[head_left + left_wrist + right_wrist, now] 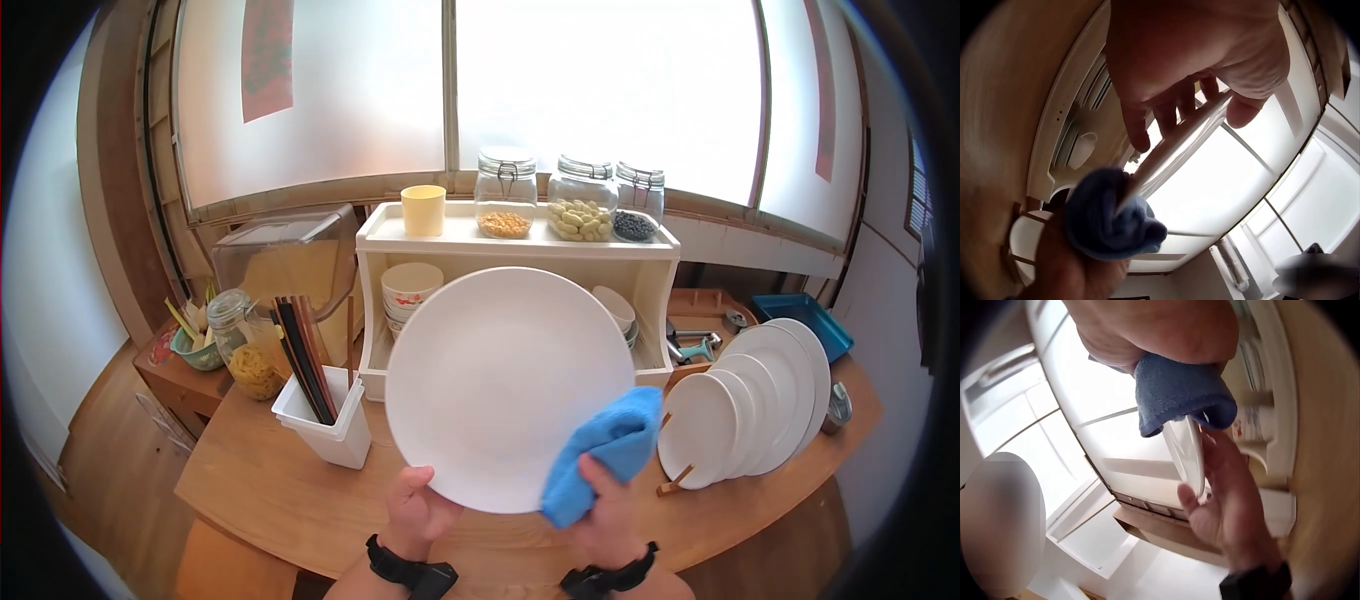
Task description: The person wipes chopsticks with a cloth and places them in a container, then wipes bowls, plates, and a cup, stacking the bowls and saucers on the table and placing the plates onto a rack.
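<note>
A large round white plate (505, 385) is held up over the wooden table, its face towards the head camera. At its lower left edge my left hand (418, 512) grips the rim, thumb in front and fingers behind, as the left wrist view shows. A blue cloth (603, 455) is folded over the plate's lower right edge. My right hand (605, 510) holds that cloth around the rim, with the thumb on the front side. In the right wrist view, the cloth (1182, 394) wraps the plate's edge below the palm.
Several white plates (700, 430) stand in a wooden rack at right. Behind the held plate, a cream shelf (375, 300) holds bowls, with jars (580, 200) and a yellow cup (423, 211) on top. A white container (335, 430) of chopsticks stands at left on the table (260, 480).
</note>
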### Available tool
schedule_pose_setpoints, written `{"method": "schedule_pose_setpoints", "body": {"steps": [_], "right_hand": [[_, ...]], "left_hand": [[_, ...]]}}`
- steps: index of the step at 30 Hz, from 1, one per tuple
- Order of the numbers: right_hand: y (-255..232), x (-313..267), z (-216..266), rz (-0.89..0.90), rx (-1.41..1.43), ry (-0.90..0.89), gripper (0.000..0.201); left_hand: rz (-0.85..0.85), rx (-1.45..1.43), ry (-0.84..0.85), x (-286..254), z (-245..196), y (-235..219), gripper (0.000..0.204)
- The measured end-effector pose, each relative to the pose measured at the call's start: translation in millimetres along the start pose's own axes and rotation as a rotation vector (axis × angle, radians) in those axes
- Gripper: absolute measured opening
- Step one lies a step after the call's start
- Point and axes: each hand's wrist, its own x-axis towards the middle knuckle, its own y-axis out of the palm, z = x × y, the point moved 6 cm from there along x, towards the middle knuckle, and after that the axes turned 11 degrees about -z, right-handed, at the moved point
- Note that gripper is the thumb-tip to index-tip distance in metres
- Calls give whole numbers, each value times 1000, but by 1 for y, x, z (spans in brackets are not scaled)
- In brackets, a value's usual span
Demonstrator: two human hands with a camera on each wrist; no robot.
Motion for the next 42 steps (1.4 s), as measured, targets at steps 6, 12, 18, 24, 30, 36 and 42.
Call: {"method": "schedule_pose_setpoints", "body": {"steps": [6, 12, 18, 24, 30, 36, 42], "right_hand": [[-17, -4, 76, 80, -512, -451, 50], [-57, -15, 5, -198, -183, -429, 43], [-39, -57, -55, -22, -767, -331, 29], [-12, -27, -27, -25, -92, -119, 39], [-18, -6, 80, 5, -337, -396, 39], [-34, -14, 96, 68, -705, -472, 43], [-47, -38, 5, -118, -302, -572, 33]], "left_hand": [[200, -293, -149, 4, -6, -4, 61], [103, -249, -202, 7, 7, -13, 59], [70, -468, -312, 7, 30, -6, 63], [119, -383, -276, 2, 32, 0, 64], [283, -291, -207, 3, 19, 0, 60], [176, -209, -299, 2, 26, -11, 58], [-40, -184, -219, 2, 23, -2, 65]]}}
